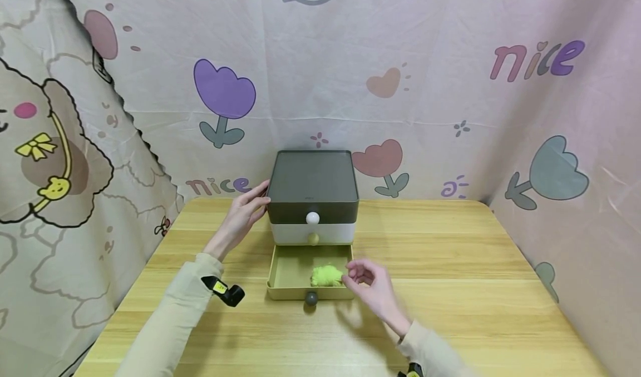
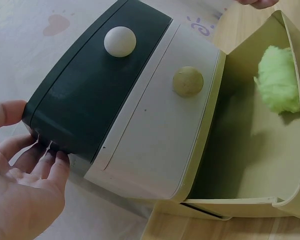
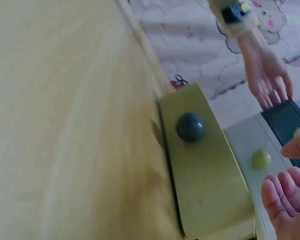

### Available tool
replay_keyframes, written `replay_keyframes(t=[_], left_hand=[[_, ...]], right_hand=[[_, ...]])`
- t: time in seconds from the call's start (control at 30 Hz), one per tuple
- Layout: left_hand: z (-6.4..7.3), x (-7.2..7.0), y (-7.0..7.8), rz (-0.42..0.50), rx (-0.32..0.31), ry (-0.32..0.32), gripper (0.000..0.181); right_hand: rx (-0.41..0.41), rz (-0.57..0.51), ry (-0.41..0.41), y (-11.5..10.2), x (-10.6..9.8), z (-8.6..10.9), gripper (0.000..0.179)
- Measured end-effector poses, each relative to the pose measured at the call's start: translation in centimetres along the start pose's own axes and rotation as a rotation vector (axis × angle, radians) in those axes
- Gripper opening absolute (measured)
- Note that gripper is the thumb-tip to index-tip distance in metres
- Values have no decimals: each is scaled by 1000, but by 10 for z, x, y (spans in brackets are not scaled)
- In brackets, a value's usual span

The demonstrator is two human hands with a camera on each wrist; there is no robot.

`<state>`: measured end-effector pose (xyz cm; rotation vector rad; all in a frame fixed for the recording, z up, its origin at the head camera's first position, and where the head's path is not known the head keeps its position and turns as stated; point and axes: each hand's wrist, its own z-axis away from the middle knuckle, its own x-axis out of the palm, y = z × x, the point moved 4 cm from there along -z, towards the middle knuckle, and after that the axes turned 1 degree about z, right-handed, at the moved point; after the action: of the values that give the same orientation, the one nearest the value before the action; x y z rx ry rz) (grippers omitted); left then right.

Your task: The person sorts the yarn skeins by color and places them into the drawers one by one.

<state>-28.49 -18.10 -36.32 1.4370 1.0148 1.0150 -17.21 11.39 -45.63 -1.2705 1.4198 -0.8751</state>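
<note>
A three-drawer desktop box stands on the table with a dark grey top drawer (image 1: 288, 213), a white middle drawer (image 1: 287, 234) and a pulled-out olive-green bottom drawer (image 1: 285, 293). A fluffy lime-green clump (image 1: 326, 276) lies inside the bottom drawer, towards its right front. My left hand (image 1: 243, 210) touches the left side of the dark top section; in the left wrist view its thumb is at the upper edge and its fingers (image 2: 58, 170) lie against the side. My right hand (image 1: 373, 288) hovers by the bottom drawer's right edge, beside the clump, fingers loosely bent and holding nothing.
The wooden table (image 1: 440, 288) extends around the box. A patterned cloth (image 1: 430, 43) hangs behind and on both sides. Round knobs stick out from the drawers: a white knob (image 1: 312, 218), an olive knob (image 1: 313, 239) and a dark knob (image 1: 311, 298).
</note>
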Motion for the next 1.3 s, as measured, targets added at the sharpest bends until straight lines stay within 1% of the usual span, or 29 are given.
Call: replay_keyframes(t=[0.1,0.33,0.47,0.57,0.7,0.83,0.93,1.07,1.17,1.3], left_hand=[[0,0,0,1,-1,0,60],[0,-1,0,9,-5,0,60],[0,-1,0,14,-8,-1,60],[0,0,0,18,-10,0,60],[0,0,0,18,-8,-1,60],[0,0,0,20,-8,-5,60],[1,0,0,22,-10,-7,60],[1,0,0,24,-10,-5,60],[1,0,1,24,-9,-5,60],[1,0,1,22,-6,-7,60]], right_hand=[[9,-1,15,1,3,9,25],[8,40,-59,7,18,25,22],[31,47,-79,12,29,31,21],[33,40,-83,14,37,34,23],[32,23,-81,15,46,35,26],[19,33,-85,16,54,34,27],[6,68,-93,18,60,33,28],[-21,145,-92,22,65,30,29],[-55,195,-85,23,68,29,29],[-84,235,-72,23,69,27,27]])
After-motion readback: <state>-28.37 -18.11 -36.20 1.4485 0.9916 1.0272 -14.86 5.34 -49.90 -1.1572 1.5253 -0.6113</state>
